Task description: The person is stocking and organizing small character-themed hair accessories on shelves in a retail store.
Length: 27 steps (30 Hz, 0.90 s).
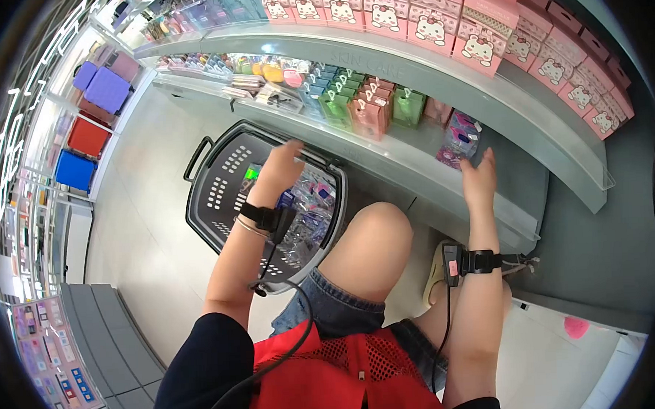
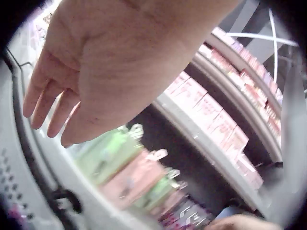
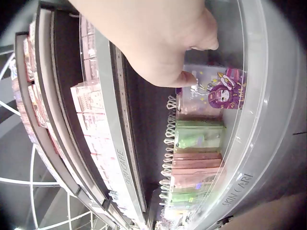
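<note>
My left hand (image 1: 282, 168) is over a grey shopping basket (image 1: 224, 209) on the floor, its fingers fairly straight in the left wrist view and nothing in the palm. Inside the basket lie several clear plastic packages (image 1: 315, 223) with blue and purple parts. My right hand (image 1: 480, 182) is at the lower shelf, thumb and fingers spread apart. Close by its thumb stands a clear pouch (image 3: 221, 93) printed with a purple cartoon figure, behind the shelf's clear front lip. The right hand's fingers look loosely bent and partly hidden in the right wrist view.
Green pouches (image 1: 409, 107) and pink pouches (image 1: 368, 117) with white hooks stand in rows along the same shelf. Above juts another shelf bearing pink cartoon boxes (image 1: 431, 28). My bent knee (image 1: 376, 235) is between basket and shelf. Coloured suitcases (image 1: 107, 90) stand far left.
</note>
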Motion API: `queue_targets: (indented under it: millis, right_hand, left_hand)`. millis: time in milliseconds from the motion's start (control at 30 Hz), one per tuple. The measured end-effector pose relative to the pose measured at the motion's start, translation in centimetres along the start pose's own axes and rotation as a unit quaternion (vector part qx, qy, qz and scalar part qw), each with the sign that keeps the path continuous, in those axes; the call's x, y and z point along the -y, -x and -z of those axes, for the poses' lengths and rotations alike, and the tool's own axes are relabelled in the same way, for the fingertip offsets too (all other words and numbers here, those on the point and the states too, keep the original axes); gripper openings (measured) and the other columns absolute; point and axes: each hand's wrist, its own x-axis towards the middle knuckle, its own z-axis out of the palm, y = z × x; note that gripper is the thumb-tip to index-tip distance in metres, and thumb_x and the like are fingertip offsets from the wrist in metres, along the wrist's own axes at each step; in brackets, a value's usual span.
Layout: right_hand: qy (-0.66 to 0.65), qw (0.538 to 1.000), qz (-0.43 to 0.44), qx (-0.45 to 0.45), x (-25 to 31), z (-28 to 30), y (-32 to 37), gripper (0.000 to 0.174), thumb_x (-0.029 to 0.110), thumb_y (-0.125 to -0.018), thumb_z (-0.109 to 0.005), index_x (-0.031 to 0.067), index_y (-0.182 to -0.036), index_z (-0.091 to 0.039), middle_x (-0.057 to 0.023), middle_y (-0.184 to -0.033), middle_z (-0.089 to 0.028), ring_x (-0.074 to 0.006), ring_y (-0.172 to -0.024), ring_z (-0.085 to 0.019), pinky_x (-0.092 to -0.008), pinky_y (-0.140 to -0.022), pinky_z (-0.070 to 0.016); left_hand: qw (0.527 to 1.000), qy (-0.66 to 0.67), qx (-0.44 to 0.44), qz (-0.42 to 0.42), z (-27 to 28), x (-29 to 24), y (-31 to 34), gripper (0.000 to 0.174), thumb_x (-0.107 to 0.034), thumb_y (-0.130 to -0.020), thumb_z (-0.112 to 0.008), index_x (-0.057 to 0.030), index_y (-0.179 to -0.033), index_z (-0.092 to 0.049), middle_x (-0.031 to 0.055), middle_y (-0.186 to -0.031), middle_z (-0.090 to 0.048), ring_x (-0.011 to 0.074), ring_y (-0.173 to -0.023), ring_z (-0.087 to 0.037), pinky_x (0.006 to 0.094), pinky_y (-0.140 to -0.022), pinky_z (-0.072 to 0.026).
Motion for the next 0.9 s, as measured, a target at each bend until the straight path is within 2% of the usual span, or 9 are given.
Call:
queue_targets:
  millis: [33, 100, 200, 267, 400, 467, 567, 733, 900]
  right_hand:
    - [0.002, 1.000, -0.003, 0.001, 0.2, 0.1, 0.1, 0.073, 0.020, -0.083, -0.063, -0.0137, -0.137, -0.028, -0.0304, -0.143, -0.033, -0.0383, -0.136, -0.031, -0.0388, -0.113, -0.0253]
    - [0.005, 1.000, -0.005, 0.001, 0.3, 0.2, 0.1, 0.073, 0.020, -0.083, -0.062, -0.0133, -0.138, -0.028, -0.0302, -0.143, -0.033, -0.0383, -0.135, -0.031, -0.0387, -0.113, -0.0252]
    - [0.002, 1.000, -0.010, 0.002, 0.1, 0.1, 0.1, 0.073, 0.021, -0.083, -0.062, -0.0122, -0.138, -0.028, -0.0296, -0.143, -0.033, -0.0380, -0.136, -0.031, -0.0385, -0.113, -0.0253]
    - [0.003, 1.000, 0.000, 0.000, 0.2, 0.1, 0.2, 0.073, 0.022, -0.083, -0.062, -0.0116, -0.138, -0.029, -0.0288, -0.143, -0.034, -0.0379, -0.135, -0.033, -0.0387, -0.112, -0.0260]
    - [0.002, 1.000, 0.015, 0.008, 0.1, 0.1, 0.1, 0.072, 0.021, -0.082, -0.061, -0.0114, -0.138, -0.030, -0.0283, -0.143, -0.035, -0.0373, -0.134, -0.034, -0.0388, -0.112, -0.0266]
    - [-0.021, 0.999, 0.021, 0.028, 0.3, 0.1, 0.1, 0.071, 0.021, -0.082, -0.061, -0.0111, -0.138, -0.031, -0.0283, -0.142, -0.036, -0.0369, -0.134, -0.034, -0.0388, -0.112, -0.0270]
    - [-0.058, 0.998, 0.021, 0.023, -1.5, -0.9, -0.6, 0.071, 0.021, -0.082, -0.061, -0.0106, -0.138, -0.030, -0.0283, -0.143, -0.035, -0.0365, -0.135, -0.034, -0.0385, -0.112, -0.0266]
    - [-0.035, 0.999, 0.001, -0.006, 1.1, 0.6, 0.4, 0.072, 0.020, -0.082, -0.062, -0.0112, -0.138, -0.029, -0.0284, -0.144, -0.034, -0.0369, -0.135, -0.033, -0.0384, -0.112, -0.0260]
    - [-0.042, 0.999, 0.006, -0.024, 0.2, 0.4, 0.2, 0.073, 0.019, -0.082, -0.062, -0.0118, -0.138, -0.028, -0.0286, -0.144, -0.033, -0.0375, -0.135, -0.032, -0.0389, -0.112, -0.0257]
  left_hand:
    - [1.000, 0.000, 0.001, 0.000, -1.4, 2.0, 0.6, 0.041, -0.005, -0.078, -0.063, -0.0004, -0.118, -0.057, 0.0183, -0.105, -0.067, 0.0308, -0.096, -0.065, 0.0364, -0.083, -0.0520]
    - [0.995, -0.027, 0.092, 0.002, -4.0, 4.9, 1.8, 0.045, 0.000, -0.074, -0.062, -0.0016, -0.119, -0.058, 0.0191, -0.109, -0.065, 0.0330, -0.102, -0.063, 0.0375, -0.089, -0.0498]
    - [0.994, 0.047, 0.072, -0.060, -6.9, 6.0, 3.0, 0.050, 0.009, -0.068, -0.052, -0.0011, -0.116, -0.060, 0.0215, -0.110, -0.063, 0.0368, -0.109, -0.057, 0.0398, -0.097, -0.0434]
    - [0.994, 0.044, 0.051, -0.088, -8.6, 6.6, 2.9, 0.053, 0.011, -0.065, -0.051, -0.0025, -0.115, -0.060, 0.0207, -0.112, -0.062, 0.0368, -0.112, -0.055, 0.0394, -0.098, -0.0422]
    - [0.995, 0.024, 0.083, -0.047, -9.9, 5.6, 3.0, 0.056, 0.012, -0.064, -0.055, -0.0050, -0.117, -0.058, 0.0182, -0.119, -0.058, 0.0366, -0.114, -0.053, 0.0396, -0.098, -0.0426]
    - [0.995, 0.019, 0.084, -0.047, -10.7, 5.9, 3.1, 0.057, 0.004, -0.064, -0.067, -0.0060, -0.118, -0.055, 0.0167, -0.113, -0.060, 0.0347, -0.110, -0.055, 0.0400, -0.095, -0.0451]
    - [0.995, 0.027, 0.079, -0.044, -10.7, 5.8, 3.3, 0.057, 0.003, -0.063, -0.069, -0.0083, -0.118, -0.054, 0.0146, -0.109, -0.060, 0.0342, -0.107, -0.056, 0.0396, -0.093, -0.0464]
    - [0.994, -0.017, 0.099, -0.031, -10.4, 5.1, 4.5, 0.054, 0.002, -0.063, -0.071, -0.0105, -0.114, -0.056, 0.0128, -0.108, -0.059, 0.0340, -0.109, -0.056, 0.0400, -0.092, -0.0470]
    - [0.991, -0.031, 0.124, -0.042, -8.9, 4.5, 5.1, 0.048, -0.001, -0.065, -0.072, -0.0100, -0.110, -0.058, 0.0123, -0.111, -0.058, 0.0338, -0.109, -0.055, 0.0404, -0.091, -0.0471]
